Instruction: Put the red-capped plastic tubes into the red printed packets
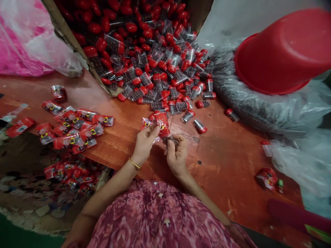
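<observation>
Over the table in front of my body, my left hand (144,141) pinches a red printed plastic wrapper (162,124) between thumb and fingers. Close beside it, my right hand (177,155) is closed on a small clear container with dark contents (172,140). This container meets the wrapper's lower edge; whether part of it is inside cannot be made out. Beyond my hands lies a large heap of clear containers with red caps (155,69), filled with dark beads. Several wrapped red packs (74,125) are piled to the left of my left hand.
An open cardboard box (74,44) spills the heap onto the reddish wooden table (219,165). A red bucket (281,51) rests upside down on a plastic bag of dark beads (253,106). Below the table's left edge, a carton (46,213) holds more red packs.
</observation>
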{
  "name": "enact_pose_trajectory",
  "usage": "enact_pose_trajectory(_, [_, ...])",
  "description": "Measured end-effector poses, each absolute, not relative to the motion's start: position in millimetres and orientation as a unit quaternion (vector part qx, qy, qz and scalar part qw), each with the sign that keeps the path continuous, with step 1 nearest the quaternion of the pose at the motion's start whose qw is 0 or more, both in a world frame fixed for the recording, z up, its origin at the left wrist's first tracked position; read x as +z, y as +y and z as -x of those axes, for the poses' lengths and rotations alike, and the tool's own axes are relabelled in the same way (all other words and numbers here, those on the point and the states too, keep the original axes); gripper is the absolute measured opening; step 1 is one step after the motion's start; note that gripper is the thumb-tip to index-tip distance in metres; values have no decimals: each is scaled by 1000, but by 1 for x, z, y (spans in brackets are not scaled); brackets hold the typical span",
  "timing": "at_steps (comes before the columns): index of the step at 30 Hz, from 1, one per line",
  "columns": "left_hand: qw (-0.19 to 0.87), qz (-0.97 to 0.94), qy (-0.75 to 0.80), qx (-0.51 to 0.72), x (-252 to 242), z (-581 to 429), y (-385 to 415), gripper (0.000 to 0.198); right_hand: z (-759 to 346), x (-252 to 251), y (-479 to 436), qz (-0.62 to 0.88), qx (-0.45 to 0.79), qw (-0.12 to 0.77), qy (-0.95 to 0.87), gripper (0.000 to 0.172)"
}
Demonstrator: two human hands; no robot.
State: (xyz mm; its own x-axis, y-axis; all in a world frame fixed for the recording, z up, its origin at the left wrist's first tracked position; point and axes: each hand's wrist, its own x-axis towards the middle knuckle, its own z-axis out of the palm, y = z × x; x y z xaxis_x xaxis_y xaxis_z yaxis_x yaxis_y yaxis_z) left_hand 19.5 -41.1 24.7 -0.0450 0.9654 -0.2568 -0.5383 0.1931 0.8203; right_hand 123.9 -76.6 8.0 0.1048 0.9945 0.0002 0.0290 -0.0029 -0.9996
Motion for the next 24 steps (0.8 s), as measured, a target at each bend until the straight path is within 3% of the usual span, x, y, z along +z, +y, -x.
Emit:
enact_pose_trajectory(3, [646,-247,448,566,23,-23,-39,34,-124,10,-74,522,453,564,-453,21])
enact_pose_trajectory(8, [618,-174,463,611,28,-36,-51,35,-115,21,-70,485,560,569,-357,22])
enact_pose_trajectory(24, [667,-207,429,573,21,-42,-59,36,-116,13,-68,546,430,563,-446,23])
